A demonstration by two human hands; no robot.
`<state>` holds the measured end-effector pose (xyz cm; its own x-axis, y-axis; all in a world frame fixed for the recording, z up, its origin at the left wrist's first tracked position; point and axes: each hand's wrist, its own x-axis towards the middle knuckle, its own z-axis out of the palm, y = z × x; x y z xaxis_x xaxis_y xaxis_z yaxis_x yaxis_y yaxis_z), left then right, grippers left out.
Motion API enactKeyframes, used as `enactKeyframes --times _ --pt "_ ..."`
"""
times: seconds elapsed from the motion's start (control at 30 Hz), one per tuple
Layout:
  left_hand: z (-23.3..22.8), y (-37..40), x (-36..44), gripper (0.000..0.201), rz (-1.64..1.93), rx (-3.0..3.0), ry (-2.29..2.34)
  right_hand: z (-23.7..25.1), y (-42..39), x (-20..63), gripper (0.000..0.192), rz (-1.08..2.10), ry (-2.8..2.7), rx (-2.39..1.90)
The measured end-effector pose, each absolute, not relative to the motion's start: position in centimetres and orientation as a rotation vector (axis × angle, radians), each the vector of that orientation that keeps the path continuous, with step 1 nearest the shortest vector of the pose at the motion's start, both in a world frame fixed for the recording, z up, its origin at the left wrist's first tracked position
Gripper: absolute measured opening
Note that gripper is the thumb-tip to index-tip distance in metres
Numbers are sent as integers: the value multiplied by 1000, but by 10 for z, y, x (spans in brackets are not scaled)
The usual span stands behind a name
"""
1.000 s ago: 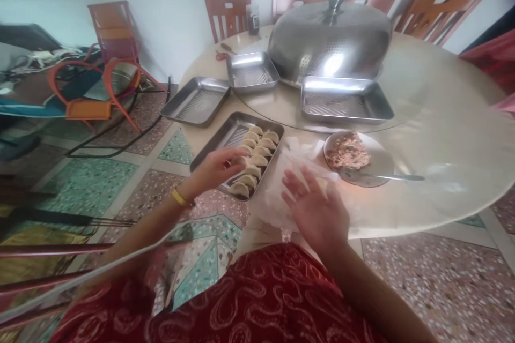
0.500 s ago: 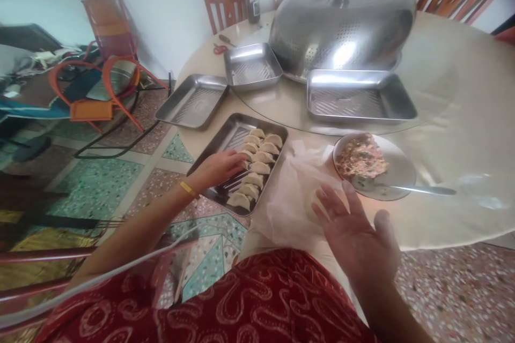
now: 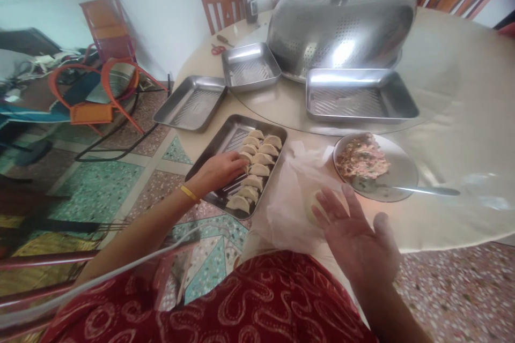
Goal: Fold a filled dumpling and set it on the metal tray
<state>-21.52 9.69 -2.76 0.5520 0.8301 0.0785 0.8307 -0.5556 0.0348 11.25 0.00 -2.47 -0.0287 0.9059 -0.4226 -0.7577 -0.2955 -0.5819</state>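
Note:
My left hand (image 3: 223, 170) reaches over a dark metal tray (image 3: 217, 150), its fingers closed on a dumpling (image 3: 245, 157) at the left side of the rows. Several more pale, half-moon dumplings (image 3: 259, 170) lie in two columns along the tray's right side. My right hand (image 3: 358, 236) is held palm up with fingers spread and nothing in it. It is above a white plastic bag (image 3: 285, 193), where a pale round wrapper (image 3: 313, 204) shows partly behind the fingers. Just beyond is a plate (image 3: 402, 166) with pinkish minced filling (image 3: 364, 156) and a metal spoon (image 3: 426, 191).
Three other metal trays, the left one (image 3: 193, 104), the middle one (image 3: 251, 67) and the right one (image 3: 362, 99), stand farther back on the round table. Behind them is a large perforated steel cover (image 3: 341, 27). Red-handled scissors (image 3: 218, 50) lie near the back edge. An orange chair (image 3: 92, 112) stands left.
My left hand stays at the same dumpling with only a slight shift of the fingers. My right hand remains spread in nearly the same place. The whole view has tilted slightly.

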Motion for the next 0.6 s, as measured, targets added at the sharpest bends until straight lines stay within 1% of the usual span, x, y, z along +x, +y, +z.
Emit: enactKeyframes --times 0.23,0.37,0.5,0.6 --pt "-27 98 -215 27 -138 -2748 -1374 -27 1 113 58 1646 -221 -889" --pt "-17 90 -219 29 -193 -2698 -1363 -22 0 118 58 1624 -248 -877" --pt "2 73 -227 29 -297 -2599 -1494 -20 -3 134 51 1516 -320 -913" --pt "11 57 -230 25 -421 -2506 -1650 -25 -11 153 43 1360 -386 -974"
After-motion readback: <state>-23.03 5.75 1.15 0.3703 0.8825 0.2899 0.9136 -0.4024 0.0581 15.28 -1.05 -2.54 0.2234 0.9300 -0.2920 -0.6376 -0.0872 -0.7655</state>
